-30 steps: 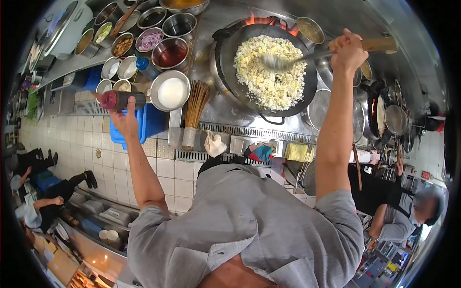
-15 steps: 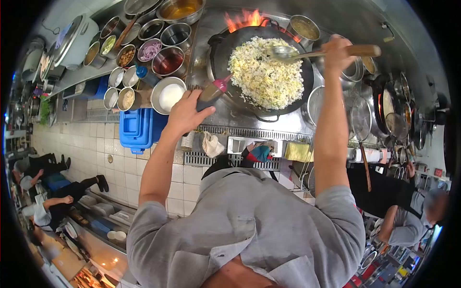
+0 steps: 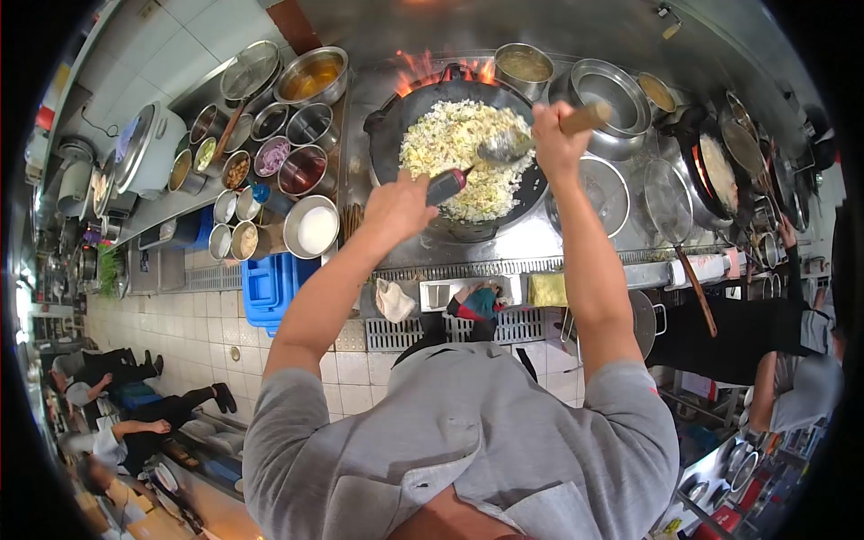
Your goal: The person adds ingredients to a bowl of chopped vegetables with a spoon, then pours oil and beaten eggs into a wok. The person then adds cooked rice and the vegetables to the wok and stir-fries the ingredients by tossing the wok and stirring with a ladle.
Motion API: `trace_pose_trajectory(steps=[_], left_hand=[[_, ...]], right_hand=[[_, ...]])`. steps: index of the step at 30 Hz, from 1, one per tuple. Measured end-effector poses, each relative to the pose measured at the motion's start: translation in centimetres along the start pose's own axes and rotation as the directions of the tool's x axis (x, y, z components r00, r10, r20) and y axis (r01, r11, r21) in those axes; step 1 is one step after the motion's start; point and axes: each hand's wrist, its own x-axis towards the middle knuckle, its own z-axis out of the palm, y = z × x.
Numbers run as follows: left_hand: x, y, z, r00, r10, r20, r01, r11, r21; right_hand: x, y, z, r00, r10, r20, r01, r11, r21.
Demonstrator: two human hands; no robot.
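My right hand is wrapped round the wooden-handled ladle, whose metal bowl rests in the fried rice. White grains with yellow and green bits fill much of the black wok. In my left hand is a dark squeeze bottle with a reddish cap end, held tilted over the wok's near left side. Its contents do not show. Flames rise behind the wok's far rim.
Left of the wok stand a bowl of white powder, a bowl of dark red liquid and several smaller pots. To the right are a wire strainer and a second wok over flames. A blue bin sits below; other people stand at both sides.
My left hand and the bottle have moved right, further over the wok. The ladle bowl has come lower and nearer to the bottle. The camera view has shifted.
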Motion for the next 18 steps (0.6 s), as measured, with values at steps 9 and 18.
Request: trace_pose_trajectory(steps=[9, 18], left_hand=[[-2.5, -7.0, 1.8, 0.983, -0.178, -0.042, 0.182, 0.978, 0.102], [-1.7, -4.1, -0.5, 0.985, -0.024, -0.17, 0.03, 0.999, 0.033]], right_hand=[[-0.4, 3.3, 0.0, 0.991, -0.128, 0.028, 0.131, 0.956, -0.262], [-6.7, -8.7, 0.2, 0.932, -0.056, 0.358, 0.123, 0.978, -0.167]])
